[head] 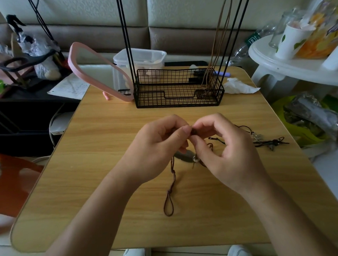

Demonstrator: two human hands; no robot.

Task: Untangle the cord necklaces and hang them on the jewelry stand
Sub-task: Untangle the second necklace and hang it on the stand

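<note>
We're right over the wooden table (107,171), and both hands are in at the tangle. Our left hand (161,142) and our right hand (225,150) meet fingertip to fingertip. Thumb and forefinger of each pinch a small dark knot or bead (193,132) on the brown cord necklace (169,199), with the other fingers curled loosely behind. The cord drops from that pinch past a dull grey pendant (182,156) tucked under the hands, and its long loop end lies flat on the table toward us. Off to the right, a black cord necklace (272,141) sits on the tabletop in a loose heap. Whether it's caught up with ours we can't tell, because the right hand hides the join. At the back is the jewelry stand (177,87) with its wire basket base, and one tan necklace (221,35) hangs from a hook up top. This cord looks light, limp and thin, so it'll go wherever we drag it, and a hard tug would likely tighten the knot. We'd hold close on either side of the snarl and ease the loops open, with the pendant the only weight to mind.
</note>
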